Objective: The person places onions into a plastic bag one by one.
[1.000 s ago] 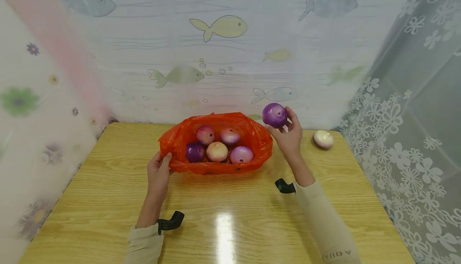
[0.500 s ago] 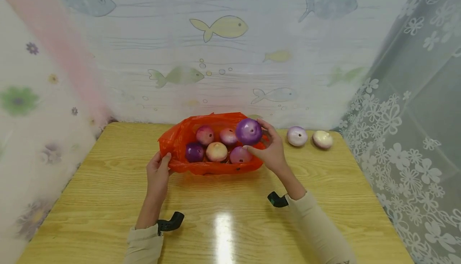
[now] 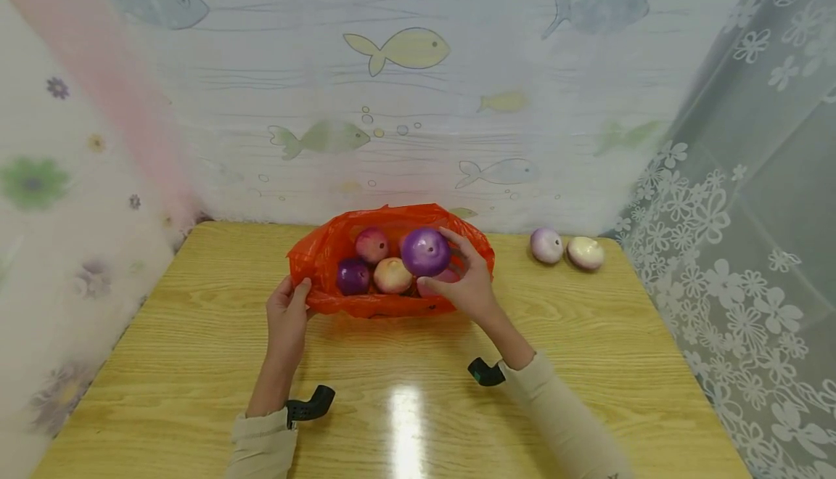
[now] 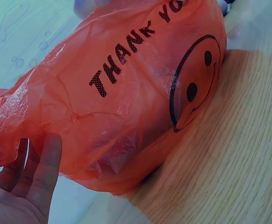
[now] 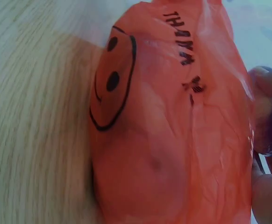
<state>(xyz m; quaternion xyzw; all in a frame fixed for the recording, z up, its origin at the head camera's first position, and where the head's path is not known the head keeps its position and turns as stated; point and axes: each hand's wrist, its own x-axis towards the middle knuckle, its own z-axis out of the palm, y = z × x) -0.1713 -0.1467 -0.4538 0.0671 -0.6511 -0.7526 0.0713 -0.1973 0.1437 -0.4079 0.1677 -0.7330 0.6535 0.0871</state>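
Note:
My left hand [image 3: 287, 316] pinches the left rim of a red plastic bag [image 3: 320, 250] on the table. In the left wrist view, black "THANK YO" lettering and a smiley face show on the bag [image 4: 103, 112]. Over the bag's mouth, my right hand [image 3: 472, 287] holds a glossy purple onion [image 3: 426, 251] between thumb and fingers. Inside lie several onions, among them a dark purple onion [image 3: 353, 276], a pinkish onion [image 3: 372, 245] and a cream-coloured onion [image 3: 392, 276]. Another pinkish onion is partly hidden behind my right thumb. The bag covers much of the right wrist view.
Right of the bag, a pale purple onion [image 3: 546, 246] and a cream onion [image 3: 585, 254] lie side by side near the back of the wooden table [image 3: 366, 392]. Behind stands a wall covering [image 3: 418, 101] printed with fish. A lacy grey curtain [image 3: 751, 261] hangs at right.
My right hand has carried the purple onion leftward and down from beside the bag to over its mouth. The pale purple onion on the table has rolled slightly right. My left hand stays put.

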